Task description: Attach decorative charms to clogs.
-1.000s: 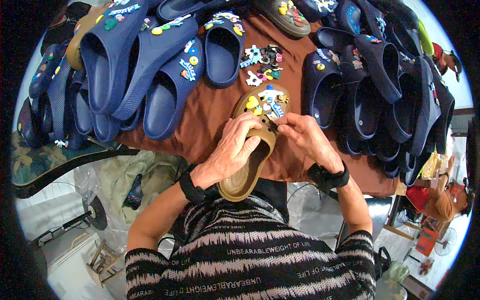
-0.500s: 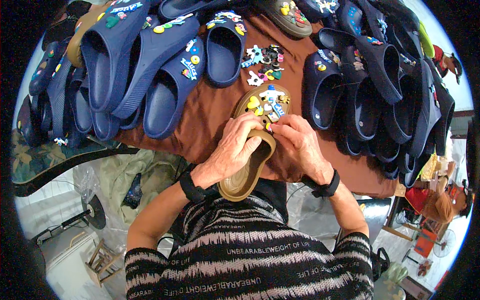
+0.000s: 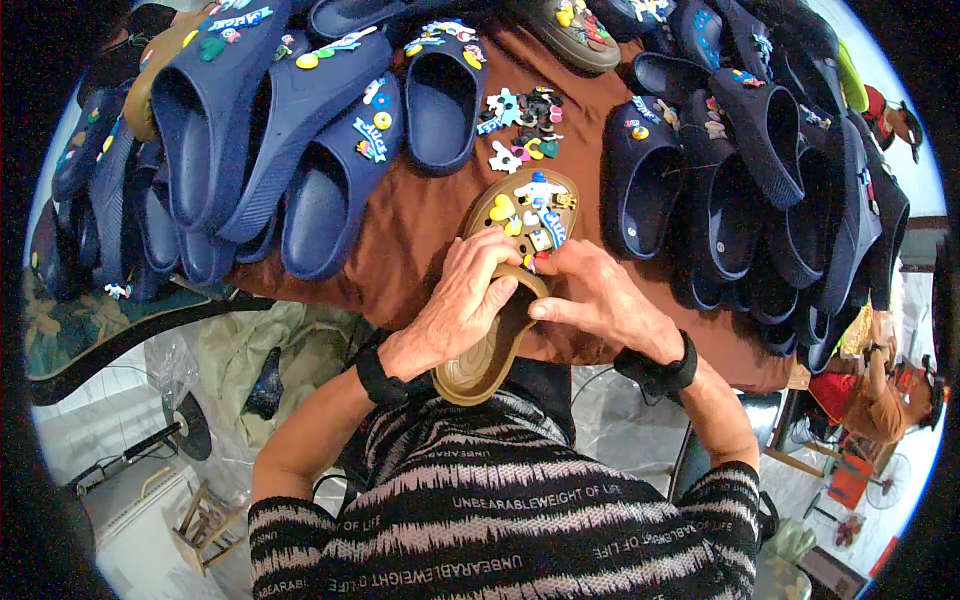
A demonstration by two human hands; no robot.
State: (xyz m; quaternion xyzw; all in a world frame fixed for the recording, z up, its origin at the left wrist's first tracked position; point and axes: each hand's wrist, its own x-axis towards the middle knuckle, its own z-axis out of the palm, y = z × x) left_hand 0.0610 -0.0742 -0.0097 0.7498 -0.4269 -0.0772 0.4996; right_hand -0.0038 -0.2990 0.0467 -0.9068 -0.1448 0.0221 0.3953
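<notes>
1. table (image 3: 400, 240), under a brown cloth, carries everything; the tan clog lies at its near edge, heel hanging off toward the person.
2. navy clogs (image 3: 330, 190) crowd left, right and beyond the tan clog, many already studded with charms.
3. tan clog (image 3: 510, 290) has stayed in much the same place over the last second, toe pointing away, several bright charms on its upper.
4. left hand (image 3: 465, 305) remains curled over the tan clog's left side, fingers closed, gripping its strap and rim.
5. right hand (image 3: 610, 300) has shifted closer to the clog's strap; its fingertips pinch at a small charm (image 3: 540, 262) there, so a charm seems mid-fitting.
6. loose charms (image 3: 525, 125) lie just beyond the tan clog's toe.
</notes>
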